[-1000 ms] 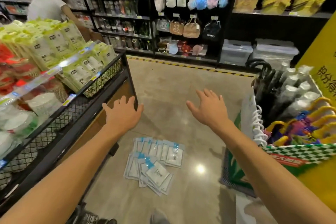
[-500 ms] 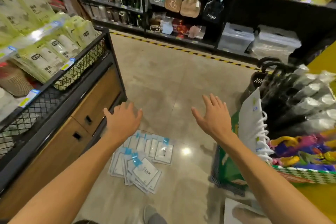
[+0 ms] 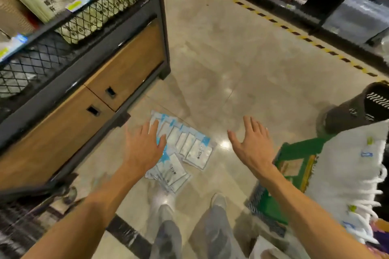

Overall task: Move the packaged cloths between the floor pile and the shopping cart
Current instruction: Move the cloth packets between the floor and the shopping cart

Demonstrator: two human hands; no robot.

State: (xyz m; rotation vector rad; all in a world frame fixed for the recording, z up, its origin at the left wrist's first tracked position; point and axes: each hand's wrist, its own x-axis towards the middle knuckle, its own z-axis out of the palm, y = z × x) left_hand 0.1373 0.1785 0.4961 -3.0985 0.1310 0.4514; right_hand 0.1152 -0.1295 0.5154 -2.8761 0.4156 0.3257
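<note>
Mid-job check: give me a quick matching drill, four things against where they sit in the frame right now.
Things:
1. packaged cloths
2. left hand
3. green basket
4. wooden drawers

Places:
A. far left, under the mesh shelf
B. on the floor at right
C. fanned out on the floor, centre
D. open, over the pile's left part

Pairs: 1-C, 2-D, 3-B, 4-A

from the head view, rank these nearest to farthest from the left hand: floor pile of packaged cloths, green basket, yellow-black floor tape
1. Pile of packaged cloths: directly beneath and just right of the left hand.
2. Green basket: on the floor, far right, past the right hand.
3. Yellow-black floor tape: across the aisle by the far shelves.
</note>
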